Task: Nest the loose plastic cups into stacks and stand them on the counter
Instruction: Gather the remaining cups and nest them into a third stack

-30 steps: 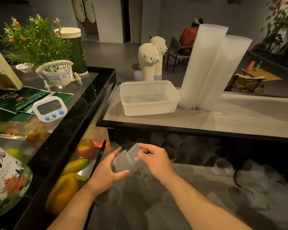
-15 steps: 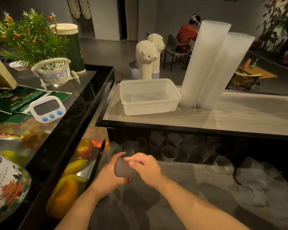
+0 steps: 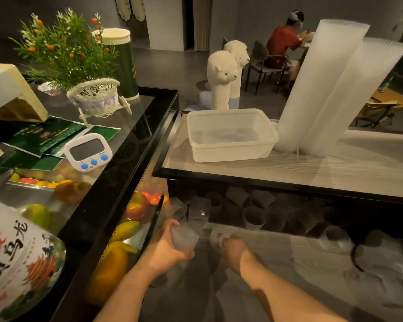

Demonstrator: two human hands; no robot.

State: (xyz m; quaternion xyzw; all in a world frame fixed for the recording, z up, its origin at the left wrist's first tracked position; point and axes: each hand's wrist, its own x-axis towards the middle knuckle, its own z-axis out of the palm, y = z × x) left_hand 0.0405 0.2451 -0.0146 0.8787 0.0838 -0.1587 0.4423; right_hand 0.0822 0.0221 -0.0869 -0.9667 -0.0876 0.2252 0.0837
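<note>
My left hand point(image 3: 166, 248) grips a small nested stack of ribbed clear plastic cups point(image 3: 184, 238) below the counter edge. To its right, my right hand point(image 3: 233, 251) has its fingers curled round another loose cup point(image 3: 215, 237) lying on the lower shelf. Several loose cups point(image 3: 254, 217) stand and lie in the dim space under the counter. Two tall stacks of nested cups point(image 3: 312, 89) lean together on the pale counter point(image 3: 335, 168).
A translucent plastic tub point(image 3: 230, 135) sits on the counter beside the tall stacks. Left is a black glass display case point(image 3: 130, 140) with a white timer point(image 3: 89, 151), a plant and a wicker basket. Fruit point(image 3: 136, 206) lies below. Two alpaca figures point(image 3: 221, 77) stand behind.
My hands have parted. The left keeps the nested cups, lowered a little. The right has moved right and down onto another loose cup on the lower shelf.
</note>
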